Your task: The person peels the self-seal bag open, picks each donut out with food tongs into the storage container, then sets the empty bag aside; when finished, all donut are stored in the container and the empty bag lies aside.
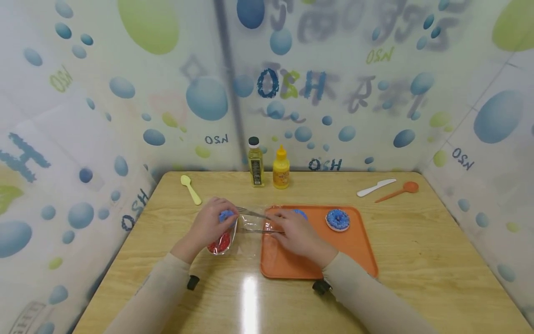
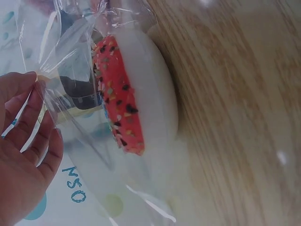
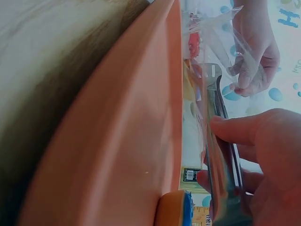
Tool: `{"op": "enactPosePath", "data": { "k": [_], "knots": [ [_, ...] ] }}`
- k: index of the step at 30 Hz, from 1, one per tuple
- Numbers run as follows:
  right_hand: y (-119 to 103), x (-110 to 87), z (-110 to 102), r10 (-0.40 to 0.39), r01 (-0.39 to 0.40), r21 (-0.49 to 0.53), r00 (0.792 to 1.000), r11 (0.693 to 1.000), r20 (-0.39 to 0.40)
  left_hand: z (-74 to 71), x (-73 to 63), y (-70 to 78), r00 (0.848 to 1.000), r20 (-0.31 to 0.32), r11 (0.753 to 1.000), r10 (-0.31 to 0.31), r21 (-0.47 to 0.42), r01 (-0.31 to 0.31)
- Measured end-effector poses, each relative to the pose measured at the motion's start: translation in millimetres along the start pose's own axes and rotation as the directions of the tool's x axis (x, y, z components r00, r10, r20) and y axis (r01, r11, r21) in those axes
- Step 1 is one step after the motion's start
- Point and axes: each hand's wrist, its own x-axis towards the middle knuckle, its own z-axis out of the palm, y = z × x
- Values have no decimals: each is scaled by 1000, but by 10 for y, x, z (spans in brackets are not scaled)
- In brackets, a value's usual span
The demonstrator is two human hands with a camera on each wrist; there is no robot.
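Note:
My left hand [image 1: 208, 225] pinches the edge of a clear plastic bag [image 2: 70, 120] between thumb and fingers. Inside the bag lies a doughnut with red icing and sprinkles [image 2: 120, 94], with a blue-iced doughnut [image 1: 226, 215] behind it, partly covered by my fingers. My right hand [image 1: 298, 232] holds metal tongs [image 3: 221, 165], whose two arms are spread and point left at the bag's mouth. Nothing shows between their tips. Below the right hand is an orange tray [image 1: 359, 250]. It carries a blue doughnut [image 1: 338, 220] and another blue doughnut [image 1: 299, 213], mostly hidden behind the hand.
An oil bottle [image 1: 256, 164] and a yellow squeeze bottle [image 1: 281, 170] stand at the table's back edge. A yellow spoon [image 1: 191, 189] lies back left. A white knife [image 1: 375, 188] and an orange spoon [image 1: 410, 187] lie back right. Patterned walls enclose the table.

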Motion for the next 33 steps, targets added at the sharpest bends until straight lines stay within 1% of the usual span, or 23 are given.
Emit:
{"op": "enactPosePath", "data": {
  "k": [7, 11, 14, 19, 24, 26, 29, 33],
  "knots": [
    [11, 7, 21, 2, -2, 4, 1000, 1000, 5, 3, -20, -16, 1000, -11, 1000, -6, -9, 6],
    [33, -28, 30, 12, -12, 31, 1000, 999, 10, 10, -40, -28, 999, 7, 999, -35, -13, 35],
    [63, -80, 25, 8, -8, 30, 1000, 1000, 7, 11, -56, -34, 999, 15, 999, -46, -9, 46],
    [125, -212, -25, -15, 15, 10, 1000, 1000, -16, 5, -68, -41, 1000, 3, 1000, -26, 3, 26],
    [203, -418, -104, 21, -19, 39, 999, 999, -42, 14, -59, -55, 999, 21, 1000, -24, -3, 24],
    [235, -496, -134, 18, -16, 35, 998, 999, -52, 19, -54, -62, 999, 29, 1000, -26, 1, 26],
    [277, -588, -166, -10, 11, 7, 997, 1000, -72, 18, -51, -55, 999, 30, 1000, -26, 7, 25],
    [317, -680, -211, -46, 44, -22, 995, 999, -90, 12, -69, -48, 1000, 14, 1000, -20, 13, 20]
  ]
}}
